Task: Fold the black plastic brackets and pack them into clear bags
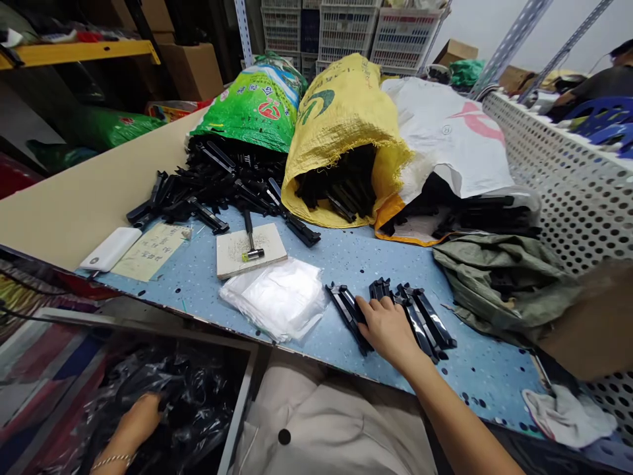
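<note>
My right hand (388,326) rests over a row of long black plastic parts (425,320) near the table's front edge. Its fingers are bent and closed around parts in the middle of the row; one part (349,316) lies at its left. My left hand (138,422) is low down in an open drawer, among clear plastic bags with black items (188,396). Its fingers are curled, and what they hold is hidden. A stack of clear plastic bags (277,297) lies left of my right hand. Behind it, a small hammer (251,241) lies on a pale block (227,260).
Green (252,105), yellow (346,132) and white (445,138) sacks spill black parts at the table's back. A white box-like device (111,249) and a handwritten note (153,251) lie left. Dark green cloth (499,284) and a perforated white wall (578,191) bound the right.
</note>
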{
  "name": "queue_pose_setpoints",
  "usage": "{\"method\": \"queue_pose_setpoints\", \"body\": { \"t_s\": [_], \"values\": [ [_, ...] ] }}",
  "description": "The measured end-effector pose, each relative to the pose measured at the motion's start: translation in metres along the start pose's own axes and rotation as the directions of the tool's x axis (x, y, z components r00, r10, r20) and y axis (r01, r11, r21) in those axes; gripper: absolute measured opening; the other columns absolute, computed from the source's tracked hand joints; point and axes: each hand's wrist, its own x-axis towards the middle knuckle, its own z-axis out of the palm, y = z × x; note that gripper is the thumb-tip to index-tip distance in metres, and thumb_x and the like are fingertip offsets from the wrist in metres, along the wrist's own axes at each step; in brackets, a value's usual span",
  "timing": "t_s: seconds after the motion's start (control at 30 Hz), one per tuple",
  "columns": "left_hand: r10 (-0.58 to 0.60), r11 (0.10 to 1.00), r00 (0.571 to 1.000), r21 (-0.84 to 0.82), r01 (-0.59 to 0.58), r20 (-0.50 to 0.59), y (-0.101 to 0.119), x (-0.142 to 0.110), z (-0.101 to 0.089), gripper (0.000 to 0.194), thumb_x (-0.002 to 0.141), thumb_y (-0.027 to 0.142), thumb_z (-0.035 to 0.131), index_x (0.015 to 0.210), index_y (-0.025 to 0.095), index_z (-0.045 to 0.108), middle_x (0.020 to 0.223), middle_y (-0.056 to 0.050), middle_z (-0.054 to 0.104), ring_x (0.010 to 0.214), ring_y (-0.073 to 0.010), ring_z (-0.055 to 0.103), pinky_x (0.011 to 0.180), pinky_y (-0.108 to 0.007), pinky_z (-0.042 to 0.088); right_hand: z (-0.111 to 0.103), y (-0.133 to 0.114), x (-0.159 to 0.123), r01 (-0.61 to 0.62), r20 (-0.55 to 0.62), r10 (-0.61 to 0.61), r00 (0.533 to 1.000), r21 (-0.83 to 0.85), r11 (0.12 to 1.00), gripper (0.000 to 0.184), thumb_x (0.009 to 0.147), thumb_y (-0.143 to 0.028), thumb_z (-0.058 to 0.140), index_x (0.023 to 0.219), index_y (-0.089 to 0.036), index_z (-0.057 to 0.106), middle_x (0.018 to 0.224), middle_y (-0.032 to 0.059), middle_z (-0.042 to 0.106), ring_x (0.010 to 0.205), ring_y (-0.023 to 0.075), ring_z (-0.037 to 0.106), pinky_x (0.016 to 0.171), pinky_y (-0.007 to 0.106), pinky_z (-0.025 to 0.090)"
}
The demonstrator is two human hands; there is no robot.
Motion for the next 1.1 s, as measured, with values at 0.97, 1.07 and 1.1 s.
{"method": "queue_pose_setpoints", "body": {
  "t_s": [0.97,1.07,1.1],
  "values": [
    [0.682,0.579,0.580,-0.155,-0.800,-0.445,0.278,-0.005,-0.035,0.015,0.085,0.026,0.052,0.075,0.019,0.060,0.086,-0.007,0.061,0.084,-0.0212,0.056,0.076,-0.033,0.045,0.014,-0.023,0.006,-0.226,0.262,0.020,0.965,0.865,-0.448,0.036,0.068,-0.041,0.077,0.095,-0.018,0.071,0.087,0.0065,0.071,0.066,0.0135,0.059,0.057,0.023,0.046],
    [0.610,0.513,0.699,-0.486,-0.708,-0.374,0.272,0.009,-0.047,0.022,0.085,0.029,0.051,0.069,0.019,0.061,0.076,-0.004,0.061,0.075,-0.0178,0.058,0.071,-0.029,0.045,0.014,-0.024,0.004,-0.239,0.269,-0.001,0.963,0.855,-0.460,0.035,0.069,-0.041,0.077,0.094,-0.017,0.071,0.090,0.0082,0.071,0.065,0.0134,0.058,0.056,0.023,0.045],
    [0.591,0.462,0.729,-0.596,-0.657,-0.346,0.270,0.013,-0.051,0.020,0.083,0.031,0.054,0.069,0.018,0.062,0.075,-0.003,0.061,0.073,-0.0172,0.058,0.070,-0.028,0.045,0.014,-0.025,0.003,-0.249,0.277,-0.011,0.961,0.846,-0.471,0.036,0.069,-0.041,0.077,0.094,-0.017,0.071,0.091,0.0087,0.071,0.065,0.0131,0.058,0.056,0.023,0.046]
  ]
}}
